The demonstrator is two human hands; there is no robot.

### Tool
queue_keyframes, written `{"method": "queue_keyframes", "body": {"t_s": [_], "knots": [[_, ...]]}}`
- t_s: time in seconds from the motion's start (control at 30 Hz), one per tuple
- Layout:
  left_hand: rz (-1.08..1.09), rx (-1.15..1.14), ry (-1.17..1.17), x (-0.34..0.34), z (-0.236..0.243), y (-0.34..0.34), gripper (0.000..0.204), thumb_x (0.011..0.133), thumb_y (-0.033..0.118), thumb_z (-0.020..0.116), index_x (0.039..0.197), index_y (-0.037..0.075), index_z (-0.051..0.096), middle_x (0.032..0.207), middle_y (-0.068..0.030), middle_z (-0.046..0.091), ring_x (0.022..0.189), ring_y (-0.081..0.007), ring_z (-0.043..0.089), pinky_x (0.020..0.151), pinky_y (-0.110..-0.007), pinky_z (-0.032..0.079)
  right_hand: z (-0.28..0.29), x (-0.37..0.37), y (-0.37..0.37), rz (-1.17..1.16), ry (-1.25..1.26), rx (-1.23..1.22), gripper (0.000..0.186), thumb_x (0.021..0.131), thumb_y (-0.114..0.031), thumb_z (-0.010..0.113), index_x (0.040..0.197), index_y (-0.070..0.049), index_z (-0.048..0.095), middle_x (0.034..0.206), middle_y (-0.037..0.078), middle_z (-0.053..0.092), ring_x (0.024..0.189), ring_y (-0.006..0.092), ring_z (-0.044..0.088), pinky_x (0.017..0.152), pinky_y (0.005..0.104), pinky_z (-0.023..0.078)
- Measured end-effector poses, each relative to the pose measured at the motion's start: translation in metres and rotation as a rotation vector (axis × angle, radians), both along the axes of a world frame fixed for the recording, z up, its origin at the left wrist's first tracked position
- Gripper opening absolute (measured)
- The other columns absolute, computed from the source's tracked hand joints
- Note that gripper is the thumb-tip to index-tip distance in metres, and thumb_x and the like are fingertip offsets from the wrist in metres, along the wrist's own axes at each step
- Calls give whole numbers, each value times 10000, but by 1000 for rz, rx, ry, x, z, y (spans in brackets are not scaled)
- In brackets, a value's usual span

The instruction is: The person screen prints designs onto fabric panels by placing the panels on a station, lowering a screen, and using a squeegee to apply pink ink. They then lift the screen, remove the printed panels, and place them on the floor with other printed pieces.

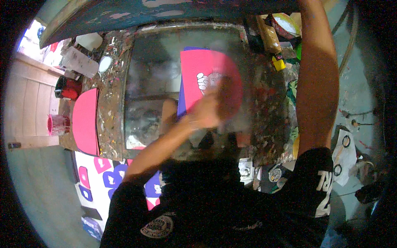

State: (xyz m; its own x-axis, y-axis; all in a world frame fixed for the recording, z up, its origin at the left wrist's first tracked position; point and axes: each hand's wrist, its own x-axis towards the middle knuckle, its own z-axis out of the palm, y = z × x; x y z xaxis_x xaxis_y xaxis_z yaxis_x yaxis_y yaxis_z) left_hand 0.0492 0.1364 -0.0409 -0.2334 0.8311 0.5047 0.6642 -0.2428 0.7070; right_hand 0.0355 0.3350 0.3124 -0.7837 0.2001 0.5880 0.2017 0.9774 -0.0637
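My left hand (209, 109) reaches over a pink half-round sheet (192, 62) that bears a white and grey printed figure. Motion smears the fingers near the print, so I cannot tell whether they grip the sheet. Under the pink sheet a purple sheet (180, 108) shows along its left and top edges. Both rest on a shiny glass-like plate (151, 62) set on the worktable. My right arm is raised at the right, and its hand is beyond the top edge, by a long paint-stained board or frame (165, 13) that spans the top of the view.
A stack of pink half-round sheets (85, 124) lies on the paint-spattered table (111, 105) at the left. Around it stand a dark red container (68, 87), a pink-stained cup (58, 124) and a cloudy plastic container (79, 62). Printed purple and pink pieces (111, 179) lie lower left.
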Motion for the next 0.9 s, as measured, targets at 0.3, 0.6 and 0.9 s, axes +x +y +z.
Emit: {"method": "queue_keyframes", "body": {"t_s": [0.3, 0.6, 0.9], "knots": [[674, -242, 846, -78, 253, -51, 741, 856, 475, 732, 1373, 0, 496, 1198, -220, 612, 1096, -397, 585, 962, -570, 431, -33, 38, -41, 6, -45, -189, 622, 910, -561, 624, 865, 50, 732, 642, 229, 640, 599, 338, 672, 619, 445, 524], [300, -329, 613, -70, 111, -135, 516, 600, 250, 874, 953, 17, 579, 914, -174, 593, 900, -389, 587, 780, -479, 480, -247, 150, -122, 128, -119, 26, 495, 800, -390, 729, 1127, -48, 587, 1078, 173, 647, 921, 368, 660, 813, 508, 528], [299, -509, 505, -54, 75, -138, 511, 653, 304, 868, 955, 16, 573, 964, -165, 599, 942, -373, 585, 830, -473, 459, -245, 96, -71, 232, -515, -382, 400, 802, -132, 671, 1183, -24, 610, 1100, 244, 661, 1059, 440, 626, 899, 524, 515]]}}
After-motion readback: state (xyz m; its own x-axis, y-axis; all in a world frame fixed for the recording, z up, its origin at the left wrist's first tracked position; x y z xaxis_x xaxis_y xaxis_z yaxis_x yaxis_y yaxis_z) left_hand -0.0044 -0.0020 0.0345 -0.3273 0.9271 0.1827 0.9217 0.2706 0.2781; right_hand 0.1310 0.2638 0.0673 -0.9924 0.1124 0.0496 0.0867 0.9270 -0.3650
